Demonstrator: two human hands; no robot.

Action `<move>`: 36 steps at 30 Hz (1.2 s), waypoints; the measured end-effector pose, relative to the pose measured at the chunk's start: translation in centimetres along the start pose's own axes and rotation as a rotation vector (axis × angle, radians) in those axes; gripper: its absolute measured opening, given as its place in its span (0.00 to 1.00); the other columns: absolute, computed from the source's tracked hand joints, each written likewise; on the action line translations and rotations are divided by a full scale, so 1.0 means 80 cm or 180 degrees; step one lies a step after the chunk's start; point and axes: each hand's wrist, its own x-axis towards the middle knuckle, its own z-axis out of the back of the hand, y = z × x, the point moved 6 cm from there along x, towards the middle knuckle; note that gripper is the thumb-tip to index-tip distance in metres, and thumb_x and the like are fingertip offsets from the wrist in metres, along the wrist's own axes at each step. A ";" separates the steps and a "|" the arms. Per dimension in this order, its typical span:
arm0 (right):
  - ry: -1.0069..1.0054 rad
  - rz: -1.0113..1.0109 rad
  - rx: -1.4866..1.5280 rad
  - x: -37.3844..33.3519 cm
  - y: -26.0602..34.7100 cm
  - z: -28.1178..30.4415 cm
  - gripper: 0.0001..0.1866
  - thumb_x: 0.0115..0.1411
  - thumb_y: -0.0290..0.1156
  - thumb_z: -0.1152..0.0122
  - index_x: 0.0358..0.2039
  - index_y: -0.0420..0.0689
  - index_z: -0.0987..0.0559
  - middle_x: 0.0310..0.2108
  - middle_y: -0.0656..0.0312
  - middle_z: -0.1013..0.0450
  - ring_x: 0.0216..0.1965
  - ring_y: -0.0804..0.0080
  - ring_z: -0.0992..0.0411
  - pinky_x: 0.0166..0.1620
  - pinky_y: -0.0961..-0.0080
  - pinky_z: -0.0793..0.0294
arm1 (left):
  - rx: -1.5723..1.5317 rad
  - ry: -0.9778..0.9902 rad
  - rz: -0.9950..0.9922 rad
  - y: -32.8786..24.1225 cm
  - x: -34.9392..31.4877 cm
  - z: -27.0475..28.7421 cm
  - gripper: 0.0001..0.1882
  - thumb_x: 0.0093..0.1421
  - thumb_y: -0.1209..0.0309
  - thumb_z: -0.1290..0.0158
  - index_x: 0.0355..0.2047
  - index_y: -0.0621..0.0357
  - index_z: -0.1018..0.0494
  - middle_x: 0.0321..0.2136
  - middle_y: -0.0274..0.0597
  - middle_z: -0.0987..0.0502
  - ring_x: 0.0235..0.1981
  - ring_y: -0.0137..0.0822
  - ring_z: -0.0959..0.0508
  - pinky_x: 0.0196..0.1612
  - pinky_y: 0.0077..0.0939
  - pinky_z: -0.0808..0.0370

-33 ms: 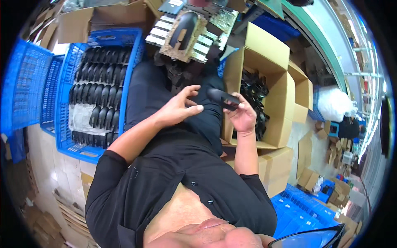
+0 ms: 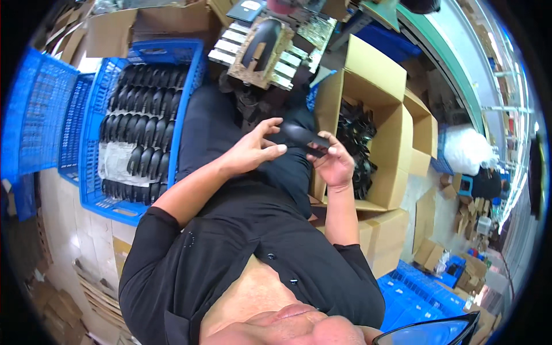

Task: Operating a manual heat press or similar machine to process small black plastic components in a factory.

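My right hand pinches the narrow, notched end of a curved black shell-shaped part between thumb and fingers. The part's rounded end points left, over my lap. My left hand is open, thumb and fingers spread, close beside that rounded end; whether they touch I cannot tell. Ahead of me, a similar black part lies in a brown, block-shaped fixture on a machine.
At left, a blue plastic crate holds rows of curved black parts. To my right an open cardboard box contains a heap of black pieces. Blue crates lie at the lower right, near a white bag.
The black part has shifted slightly left in my right hand's grip, its rounded end now nearer my left hand's spread fingers. The surroundings have shifted slightly in the view.
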 end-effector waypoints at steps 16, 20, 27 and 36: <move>-0.0459 0.0690 -0.3673 0.063 -0.021 -0.097 0.07 0.66 0.22 0.30 0.44 0.38 0.15 0.44 0.65 0.21 0.43 0.75 0.25 0.50 0.77 0.25 | 0.1222 -0.0334 -0.0796 -0.107 0.004 0.045 0.29 0.63 0.72 0.31 0.62 0.66 0.28 0.39 0.35 0.20 0.34 0.25 0.22 0.37 0.23 0.22; -0.0676 0.1574 -0.3427 0.061 0.015 -0.109 0.09 0.61 0.18 0.26 0.42 0.38 0.13 0.43 0.67 0.21 0.38 0.81 0.29 0.45 0.81 0.28 | 0.2909 -0.1723 -0.2438 -0.184 -0.004 0.052 0.30 0.59 0.65 0.28 0.59 0.60 0.25 0.43 0.44 0.18 0.41 0.40 0.18 0.45 0.35 0.20; -0.1035 0.1288 -0.2725 0.101 0.034 -0.138 0.10 0.66 0.24 0.26 0.45 0.37 0.17 0.37 0.68 0.23 0.34 0.83 0.28 0.39 0.82 0.26 | 0.4112 -0.2557 -0.2718 -0.247 0.040 0.059 0.25 0.54 0.56 0.29 0.42 0.63 0.23 0.38 0.53 0.20 0.41 0.57 0.17 0.46 0.47 0.19; -0.0600 0.1612 -0.2372 0.176 0.039 -0.198 0.21 0.68 0.24 0.29 0.57 0.34 0.25 0.39 0.61 0.22 0.36 0.77 0.24 0.39 0.77 0.20 | 0.3698 -0.2943 -0.2674 -0.257 0.000 0.085 0.20 0.53 0.60 0.30 0.36 0.61 0.21 0.35 0.51 0.19 0.38 0.53 0.16 0.43 0.44 0.19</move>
